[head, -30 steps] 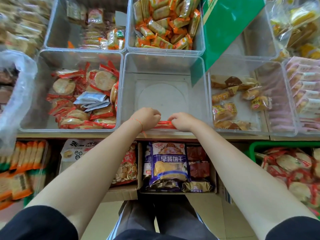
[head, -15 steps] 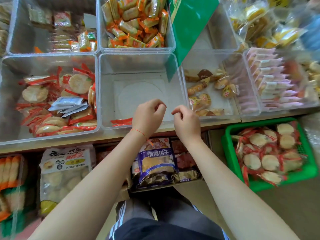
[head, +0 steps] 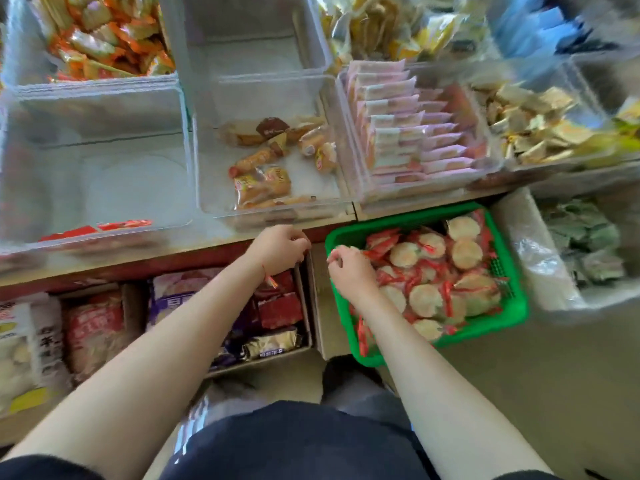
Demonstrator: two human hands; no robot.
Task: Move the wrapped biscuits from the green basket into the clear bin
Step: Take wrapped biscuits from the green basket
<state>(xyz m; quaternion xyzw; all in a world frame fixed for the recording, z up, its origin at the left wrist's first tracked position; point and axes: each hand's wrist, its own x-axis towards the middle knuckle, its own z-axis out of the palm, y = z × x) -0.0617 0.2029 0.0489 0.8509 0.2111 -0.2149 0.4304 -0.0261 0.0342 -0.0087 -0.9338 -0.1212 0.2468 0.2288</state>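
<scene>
Green basket (head: 512, 318) sits on the floor, lower right of centre, w/ a heap of wrapped biscuits (head: 427, 271) in it: round pale discs in clear wrap w/ red ends.

Right hand (head: 348, 268) is over the basket's near-left corner, fingers loosely curled, tips down among the wrappers. Can't tell if it's actually pinching one; nothing visibly lifted.

Left hand (head: 278, 249) is just left of the basket, in front of the shelf edge (head: 166, 263), fingers curled in, nothing visible in it. Thin red string round that wrist.

Clear bin (head: 97, 133) is at mid-left of frame on the shelf, mostly bare inside. A few red-wrapped packs (head: 100, 228) lie along its near wall at the bottom.

Right of it, centre frame, another clear bin (head: 207, 168) w/ a few brown/tan wrapped snacks (head: 273, 161). Further right, a bin of pink packets (head: 412, 129) stacked in rows. Upper left: bin of orange-and-green wrapped snacks (head: 104, 32). Upper right is blurred: yellowish packs, something blue, can't tell more.

Below the shelf, lower left: cardboard box (head: 304, 344) w/ purple, red and gold bagged biscuits; more bagged goods left of that. Far right, a clear bin/bag w/ greenish packs, blurred. Person's dark shorts fill bottom centre.
</scene>
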